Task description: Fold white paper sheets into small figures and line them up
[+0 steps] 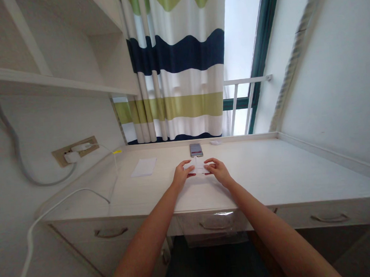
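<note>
Both hands hold a small folded piece of white paper (199, 166) just above the white desk. On its left edge, my left hand (183, 172) is closed, thumb on the near face and the other fingers at the back and below. My right hand (218, 169) pinches the right edge in the same way. A raised fold or point stands up along the paper's middle; its exact shape is too small to make out. Directly beyond the paper, a phone (196, 150) lies on the desk with its screen lit.
A stack of white paper sheets (144, 167) lies on the desk (290, 168) to the left. A small crumpled white piece (215, 143) sits near the back edge. A white cable (80, 190) runs over the left side from a wall socket (75, 151). A curtain (180, 83) hangs behind.
</note>
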`<act>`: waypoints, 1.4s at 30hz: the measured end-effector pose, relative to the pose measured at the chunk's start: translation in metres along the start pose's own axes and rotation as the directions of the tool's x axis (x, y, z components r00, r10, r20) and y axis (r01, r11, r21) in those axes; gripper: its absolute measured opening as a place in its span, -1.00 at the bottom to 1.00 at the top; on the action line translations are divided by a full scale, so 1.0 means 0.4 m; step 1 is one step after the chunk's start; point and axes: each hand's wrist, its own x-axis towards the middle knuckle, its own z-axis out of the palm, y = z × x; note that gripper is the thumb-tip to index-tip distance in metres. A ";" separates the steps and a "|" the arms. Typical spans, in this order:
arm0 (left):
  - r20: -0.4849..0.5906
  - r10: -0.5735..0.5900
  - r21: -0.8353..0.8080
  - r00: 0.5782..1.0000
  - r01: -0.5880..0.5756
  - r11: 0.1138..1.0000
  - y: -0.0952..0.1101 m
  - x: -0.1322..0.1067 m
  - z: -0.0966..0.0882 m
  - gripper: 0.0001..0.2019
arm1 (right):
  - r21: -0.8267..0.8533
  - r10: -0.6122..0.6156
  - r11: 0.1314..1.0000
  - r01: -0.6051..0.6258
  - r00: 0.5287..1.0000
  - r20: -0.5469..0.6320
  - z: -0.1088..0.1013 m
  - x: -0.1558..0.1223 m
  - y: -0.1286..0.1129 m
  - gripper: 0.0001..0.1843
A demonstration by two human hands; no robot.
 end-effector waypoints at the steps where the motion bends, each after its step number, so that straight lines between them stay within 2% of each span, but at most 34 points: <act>1: 0.009 0.005 -0.017 1.000 -0.004 1.000 0.001 0.000 0.000 -0.64 | 0.006 0.001 1.000 -0.001 1.000 -0.011 0.000 0.001 0.000 -0.60; 4: 0.045 0.020 -0.043 0.999 -0.018 0.999 0.005 -0.002 0.000 -0.65 | 0.020 -0.012 1.000 0.013 1.000 -0.029 -0.002 0.005 0.004 -0.64; 9: 0.129 0.033 -0.089 0.991 -0.021 0.996 0.008 -0.006 0.001 -0.58 | -0.007 -0.105 0.995 0.104 0.993 -0.063 -0.009 0.013 0.020 -0.77; 14: 0.153 0.060 -0.092 0.986 -0.046 0.995 0.006 -0.005 -0.002 -0.76 | -0.034 -0.094 0.995 0.093 0.995 -0.039 -0.012 0.018 0.031 -0.83; 17: 0.162 0.057 -0.089 0.985 -0.043 0.995 0.004 -0.004 -0.004 -0.78 | -0.040 -0.062 0.997 0.060 0.996 -0.057 -0.011 0.019 0.029 -0.83; 21: 0.157 0.044 -0.084 0.987 -0.031 0.996 0.004 -0.005 -0.006 -0.75 | -0.100 -0.057 0.994 0.052 0.997 -0.047 -0.011 0.018 0.024 -0.82; 26: 0.157 0.058 0.001 0.986 -0.059 0.998 0.012 -0.009 -0.005 -0.72 | -0.173 -0.093 0.981 0.087 0.995 -0.022 -0.015 0.013 0.020 -0.71; 35: 0.033 0.085 0.048 0.996 -0.086 0.995 0.011 -0.006 -0.005 -0.73 | -0.087 -0.015 0.996 0.010 0.998 -0.062 -0.019 0.015 0.020 -0.67; 42: 0.058 0.078 0.075 0.995 -0.083 0.994 0.014 -0.005 -0.005 -0.68 | -0.069 0.008 0.998 -0.016 0.995 -0.102 -0.019 0.012 0.010 -0.62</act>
